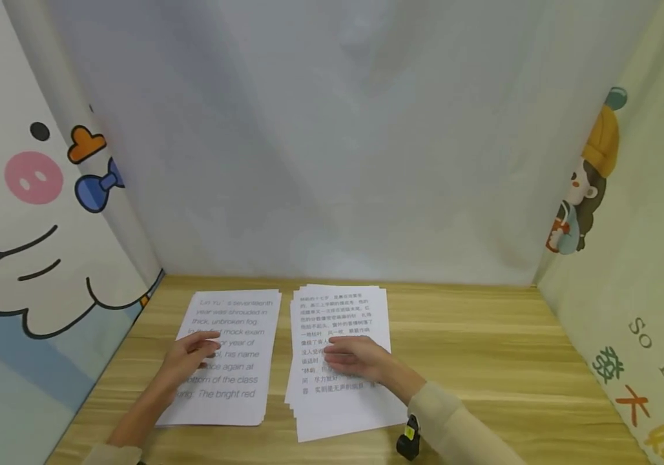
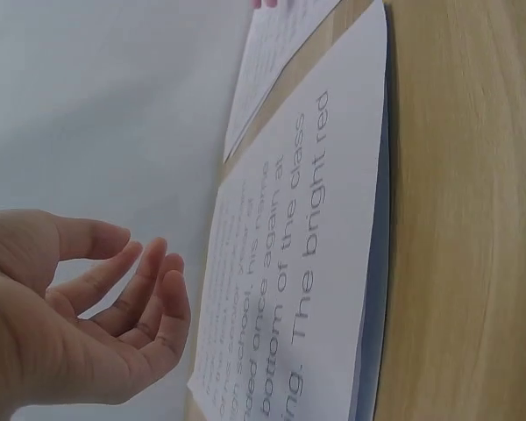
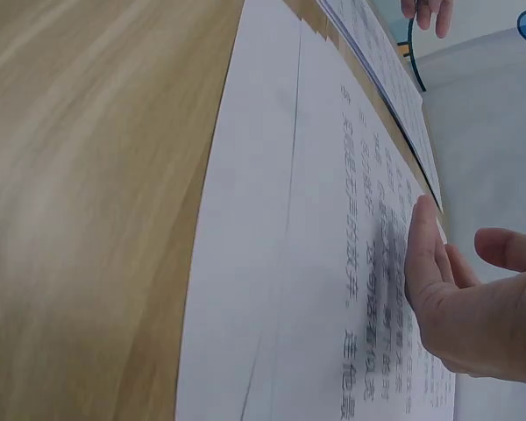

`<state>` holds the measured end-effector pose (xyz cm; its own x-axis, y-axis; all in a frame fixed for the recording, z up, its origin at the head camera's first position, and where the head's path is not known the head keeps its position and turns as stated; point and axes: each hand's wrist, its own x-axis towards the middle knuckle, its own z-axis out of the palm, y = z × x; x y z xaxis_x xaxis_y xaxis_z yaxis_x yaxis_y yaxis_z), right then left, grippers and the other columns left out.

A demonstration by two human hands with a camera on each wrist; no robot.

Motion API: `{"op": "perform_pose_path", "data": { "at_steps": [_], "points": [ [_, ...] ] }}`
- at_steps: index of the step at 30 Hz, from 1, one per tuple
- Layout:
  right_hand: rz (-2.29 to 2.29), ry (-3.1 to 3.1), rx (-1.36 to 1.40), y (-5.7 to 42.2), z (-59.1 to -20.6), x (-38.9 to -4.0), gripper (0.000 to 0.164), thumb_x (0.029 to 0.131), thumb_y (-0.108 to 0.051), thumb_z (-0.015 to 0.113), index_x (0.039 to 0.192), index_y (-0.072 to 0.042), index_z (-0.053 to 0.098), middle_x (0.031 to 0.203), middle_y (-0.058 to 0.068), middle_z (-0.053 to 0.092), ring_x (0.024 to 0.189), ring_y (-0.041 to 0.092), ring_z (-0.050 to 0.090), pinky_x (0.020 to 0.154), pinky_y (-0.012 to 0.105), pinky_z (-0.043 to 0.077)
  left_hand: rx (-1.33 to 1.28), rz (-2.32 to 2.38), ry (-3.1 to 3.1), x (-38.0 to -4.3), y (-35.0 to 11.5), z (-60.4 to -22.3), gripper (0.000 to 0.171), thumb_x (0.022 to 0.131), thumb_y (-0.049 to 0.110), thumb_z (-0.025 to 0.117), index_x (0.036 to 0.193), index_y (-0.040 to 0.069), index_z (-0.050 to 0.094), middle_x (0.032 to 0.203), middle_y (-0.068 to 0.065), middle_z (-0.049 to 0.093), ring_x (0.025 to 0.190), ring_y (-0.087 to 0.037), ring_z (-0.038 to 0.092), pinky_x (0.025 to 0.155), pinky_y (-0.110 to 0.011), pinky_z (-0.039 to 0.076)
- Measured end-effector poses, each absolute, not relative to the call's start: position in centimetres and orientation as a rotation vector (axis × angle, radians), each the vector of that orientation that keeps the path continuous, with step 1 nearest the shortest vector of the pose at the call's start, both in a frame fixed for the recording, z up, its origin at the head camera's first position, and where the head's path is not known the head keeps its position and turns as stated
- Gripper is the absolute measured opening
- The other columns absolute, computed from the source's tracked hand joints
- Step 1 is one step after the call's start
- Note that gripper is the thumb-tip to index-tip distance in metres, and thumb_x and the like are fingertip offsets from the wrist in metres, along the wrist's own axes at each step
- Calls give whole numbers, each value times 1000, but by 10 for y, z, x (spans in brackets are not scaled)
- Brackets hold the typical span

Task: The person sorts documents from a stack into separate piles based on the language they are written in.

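Two stacks of printed paper lie side by side on the wooden table. The left stack carries large English text, and its edges are fairly even. Chinese text covers the top sheet of the right stack, whose sheets are unevenly fanned at the left and bottom edges. Above the English pages is my left hand, fingers loosely bent; the left wrist view shows this hand holding nothing. My right hand is over the Chinese pages with nothing in it. In the right wrist view its fingers look fairly straight; contact with the paper is unclear.
The wooden table extends to the right of the stacks. A pale grey curtain stands behind it, with printed cartoon panels at the left and right. A small black device is at my right wrist.
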<state>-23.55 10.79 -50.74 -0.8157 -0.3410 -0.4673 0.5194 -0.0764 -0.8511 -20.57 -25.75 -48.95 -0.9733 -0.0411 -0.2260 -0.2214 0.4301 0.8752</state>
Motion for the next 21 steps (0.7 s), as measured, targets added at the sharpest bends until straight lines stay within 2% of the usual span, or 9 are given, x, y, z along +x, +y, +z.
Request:
{"op": "perform_pose_path", "data": {
  "at_steps": [7,14,18,21],
  "points": [
    [-2004,1621,235,149,-501,-234,50,107,-14,50,149,10,41,136,25,63,105,19,72,93,28,60,-92,1632,2439,-211,-221,-487,38,104,15,57,139,0,59,119,-17,70,96,-13,66,78,-25,57],
    [-1972,1701,230,191,-498,-236,52,108,-15,48,150,12,37,116,8,72,95,9,71,85,20,59,-6,1676,2365,-218,-190,-486,38,103,13,57,138,-1,59,120,-20,70,94,-14,67,80,-28,58],
    [-1944,1758,245,209,-501,-235,51,107,-16,49,149,12,39,113,5,73,95,9,71,85,20,58,-26,1671,2341,-220,-173,-491,39,102,13,59,138,-2,59,119,-21,68,95,-18,68,80,-29,58],
    [-1911,1815,259,221,-505,-233,48,108,-15,47,147,12,41,115,7,72,97,10,71,88,24,59,-47,1630,2339,-221,-162,-499,42,101,13,59,140,-2,56,121,-21,65,95,-21,68,80,-31,59]
  ]
}}
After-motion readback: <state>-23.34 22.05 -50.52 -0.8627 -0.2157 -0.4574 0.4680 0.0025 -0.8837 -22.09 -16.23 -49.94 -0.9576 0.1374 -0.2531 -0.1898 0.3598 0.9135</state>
